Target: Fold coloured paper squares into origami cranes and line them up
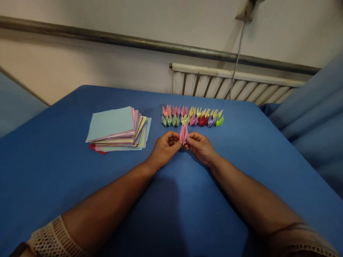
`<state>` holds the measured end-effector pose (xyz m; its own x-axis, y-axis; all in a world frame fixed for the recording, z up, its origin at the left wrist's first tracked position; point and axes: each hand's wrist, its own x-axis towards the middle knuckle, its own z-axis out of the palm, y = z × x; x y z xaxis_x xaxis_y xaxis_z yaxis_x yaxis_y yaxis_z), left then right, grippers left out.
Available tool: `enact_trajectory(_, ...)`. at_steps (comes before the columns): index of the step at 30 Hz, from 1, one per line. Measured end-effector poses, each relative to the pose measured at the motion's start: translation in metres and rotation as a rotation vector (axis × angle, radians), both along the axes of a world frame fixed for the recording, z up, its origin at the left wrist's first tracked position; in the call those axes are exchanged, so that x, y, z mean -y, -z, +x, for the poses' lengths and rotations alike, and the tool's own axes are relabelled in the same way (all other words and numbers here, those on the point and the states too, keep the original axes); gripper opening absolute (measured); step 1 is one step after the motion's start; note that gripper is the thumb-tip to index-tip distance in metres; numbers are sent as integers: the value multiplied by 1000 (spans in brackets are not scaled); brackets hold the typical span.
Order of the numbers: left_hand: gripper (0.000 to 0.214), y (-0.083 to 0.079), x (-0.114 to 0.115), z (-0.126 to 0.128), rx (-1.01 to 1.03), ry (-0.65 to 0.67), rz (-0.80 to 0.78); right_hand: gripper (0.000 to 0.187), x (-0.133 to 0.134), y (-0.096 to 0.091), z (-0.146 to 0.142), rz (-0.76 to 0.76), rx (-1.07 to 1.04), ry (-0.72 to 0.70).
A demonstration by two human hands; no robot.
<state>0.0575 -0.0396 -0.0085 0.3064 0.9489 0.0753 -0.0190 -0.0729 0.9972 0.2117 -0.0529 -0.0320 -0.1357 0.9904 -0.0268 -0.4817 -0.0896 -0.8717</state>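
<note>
Between my two hands is a piece of pink folded paper [183, 134], narrow and pointed, held upright above the table. My left hand [166, 145] pinches its lower left side between thumb and fingers. On the other side, my right hand [200, 146] grips the lower right edge, thumb in front. Just beyond stand two rows of small folded paper figures with pointed tips, among them a red one [203, 121], a bright green one [219, 120] and an orange one [166, 110]. The pink paper's tip overlaps a yellow figure [185, 119] in my view.
A stack of coloured paper sheets [111, 123], light blue on top, lies left of my hands. Everything rests on a blue-covered table [80, 178]. Behind it are a wall pipe [134, 42], a radiator [209, 71] and a hanging cord [237, 57]. A blue curtain [316, 103] hangs at right.
</note>
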Motion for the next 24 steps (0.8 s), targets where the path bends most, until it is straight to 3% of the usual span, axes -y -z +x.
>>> enact_trajectory(5, 24, 5, -3, 0, -116, -39, 32, 23, 0, 3, -6, 52, 127, 88)
enact_trajectory(14, 24, 2, -2, -2, -64, -46, 2, 24, 5, 0, -5, 46, 82, 19)
enact_trajectory(20, 36, -2, -1, -1, 87, -8, -81, 19, 4, -2, -4, 36, 33, 22)
enact_trajectory(24, 36, -4, -2, -3, 180, 57, -166, 19, 3, 0, -4, 77, 108, 87)
